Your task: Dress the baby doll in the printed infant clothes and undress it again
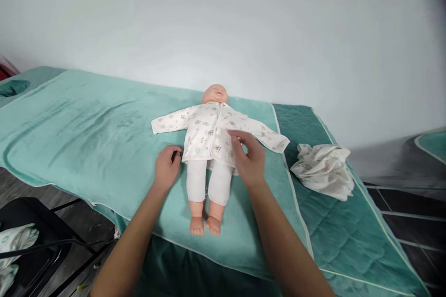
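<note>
A baby doll (215, 94) lies on its back on a teal cover. It wears a white baby jacket (202, 132) with small printed figures, its front edges meeting down the chest and both sleeves spread wide. White trousers (197, 181) reach the shins, leaving the feet bare. Beside the jacket's lower left edge is my left hand (167, 167), fingers curled in; whether they grip the hem cannot be made out. Over the jacket's right front hovers my right hand (250, 158), thumb and forefinger bent together in a pinch with no cloth visible between them.
A crumpled white printed cloth (324, 171) lies on the darker quilted cover (334, 227) at right. The bed's teal cover (87, 134) runs along a white wall (223, 32). At lower left stands a black chair (24, 213) with packaged items (16, 246) on it.
</note>
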Demonstrator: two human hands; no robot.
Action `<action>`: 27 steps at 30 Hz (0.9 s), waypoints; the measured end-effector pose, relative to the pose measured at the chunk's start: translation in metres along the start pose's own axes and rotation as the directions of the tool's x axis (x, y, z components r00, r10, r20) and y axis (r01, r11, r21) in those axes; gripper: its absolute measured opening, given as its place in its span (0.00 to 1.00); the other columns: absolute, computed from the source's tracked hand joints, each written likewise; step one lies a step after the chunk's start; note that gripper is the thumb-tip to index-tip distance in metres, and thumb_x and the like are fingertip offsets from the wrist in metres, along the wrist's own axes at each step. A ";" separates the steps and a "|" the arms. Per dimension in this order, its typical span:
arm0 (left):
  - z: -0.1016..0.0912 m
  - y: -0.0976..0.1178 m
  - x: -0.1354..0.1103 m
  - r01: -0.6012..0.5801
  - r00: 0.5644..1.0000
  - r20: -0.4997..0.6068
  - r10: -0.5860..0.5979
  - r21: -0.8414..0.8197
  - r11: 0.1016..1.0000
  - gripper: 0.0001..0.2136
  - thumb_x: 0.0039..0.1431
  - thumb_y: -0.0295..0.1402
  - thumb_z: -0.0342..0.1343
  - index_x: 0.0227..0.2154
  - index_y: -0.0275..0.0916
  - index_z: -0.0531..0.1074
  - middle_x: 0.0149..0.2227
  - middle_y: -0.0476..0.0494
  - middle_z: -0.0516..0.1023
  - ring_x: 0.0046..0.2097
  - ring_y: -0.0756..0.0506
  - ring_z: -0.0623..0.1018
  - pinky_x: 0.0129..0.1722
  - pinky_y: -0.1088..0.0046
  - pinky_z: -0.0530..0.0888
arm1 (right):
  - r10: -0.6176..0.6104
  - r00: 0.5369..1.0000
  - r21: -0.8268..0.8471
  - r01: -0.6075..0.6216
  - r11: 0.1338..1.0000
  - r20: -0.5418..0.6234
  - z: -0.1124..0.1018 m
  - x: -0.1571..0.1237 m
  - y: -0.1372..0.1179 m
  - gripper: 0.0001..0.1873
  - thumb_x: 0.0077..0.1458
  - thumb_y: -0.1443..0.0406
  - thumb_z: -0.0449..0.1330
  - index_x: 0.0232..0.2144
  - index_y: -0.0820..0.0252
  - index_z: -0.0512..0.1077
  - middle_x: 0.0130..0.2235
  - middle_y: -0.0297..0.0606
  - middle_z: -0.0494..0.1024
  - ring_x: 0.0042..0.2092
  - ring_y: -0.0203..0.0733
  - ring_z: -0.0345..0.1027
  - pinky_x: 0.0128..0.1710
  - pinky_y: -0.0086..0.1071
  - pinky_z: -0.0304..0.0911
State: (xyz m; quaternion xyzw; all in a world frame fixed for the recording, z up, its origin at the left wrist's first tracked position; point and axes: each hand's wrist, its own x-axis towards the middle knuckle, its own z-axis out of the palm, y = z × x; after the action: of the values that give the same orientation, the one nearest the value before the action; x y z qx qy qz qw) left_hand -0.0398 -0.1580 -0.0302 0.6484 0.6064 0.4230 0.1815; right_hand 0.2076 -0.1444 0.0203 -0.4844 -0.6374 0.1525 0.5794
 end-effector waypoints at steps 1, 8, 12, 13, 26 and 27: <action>0.002 0.000 0.005 0.031 0.999 -0.017 -0.030 0.004 1.000 0.10 0.66 0.32 0.49 0.42 0.41 0.76 0.44 0.42 0.83 0.47 0.41 0.80 0.50 0.61 0.74 | 0.048 0.999 -0.034 -0.048 0.998 -0.015 0.005 0.013 0.001 0.11 0.65 0.59 0.58 0.45 0.53 0.78 0.46 0.40 0.82 0.46 0.46 0.76 0.46 0.42 0.71; 0.020 -0.002 0.058 0.154 0.985 -0.079 -0.151 0.027 0.988 0.23 0.68 0.35 0.50 0.64 0.40 0.66 0.52 0.38 0.83 0.54 0.37 0.81 0.54 0.57 0.75 | 0.340 0.939 -0.460 -0.281 0.842 0.047 0.049 0.107 0.015 0.12 0.59 0.56 0.62 0.37 0.58 0.71 0.41 0.47 0.78 0.42 0.52 0.71 0.47 0.44 0.65; 0.026 -0.005 0.070 0.181 0.983 -0.056 -0.173 0.184 0.966 0.26 0.67 0.35 0.50 0.67 0.41 0.67 0.50 0.35 0.83 0.53 0.34 0.80 0.54 0.53 0.75 | 0.400 0.914 -0.461 -0.323 0.826 0.076 0.058 0.126 0.024 0.08 0.59 0.63 0.59 0.28 0.54 0.65 0.30 0.39 0.75 0.36 0.49 0.68 0.42 0.40 0.62; 0.026 -0.006 0.070 0.188 0.982 -0.058 -0.180 0.208 0.960 0.26 0.67 0.34 0.50 0.67 0.40 0.68 0.49 0.34 0.83 0.52 0.33 0.80 0.54 0.52 0.75 | 0.380 0.922 -0.431 -0.314 0.846 0.073 0.059 0.128 0.026 0.09 0.58 0.65 0.58 0.26 0.53 0.64 0.29 0.38 0.74 0.35 0.47 0.66 0.41 0.39 0.61; 0.024 -0.005 0.065 0.290 0.942 -0.239 -0.236 0.226 0.930 0.29 0.62 0.30 0.51 0.66 0.31 0.66 0.65 0.27 0.72 0.69 0.30 0.67 0.68 0.45 0.63 | 0.090 0.988 -0.255 -0.054 0.965 0.129 0.064 0.108 0.034 0.05 0.58 0.63 0.57 0.36 0.56 0.72 0.46 0.46 0.77 0.53 0.54 0.68 0.59 0.50 0.61; 0.022 -0.002 0.065 0.314 0.933 -0.254 -0.256 0.223 0.923 0.30 0.62 0.30 0.51 0.67 0.30 0.64 0.64 0.26 0.72 0.69 0.30 0.67 0.68 0.44 0.63 | 0.081 0.985 -0.229 -0.044 0.972 0.155 0.061 0.102 0.035 0.08 0.59 0.62 0.57 0.40 0.57 0.74 0.50 0.47 0.77 0.55 0.54 0.68 0.61 0.51 0.60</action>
State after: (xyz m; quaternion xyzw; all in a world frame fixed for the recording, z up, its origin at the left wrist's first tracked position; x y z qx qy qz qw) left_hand -0.0308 -0.0903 -0.0232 0.5199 0.7612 0.3778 0.0866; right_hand 0.1833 -0.0242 0.0375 -0.5526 -0.6802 0.1369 0.4617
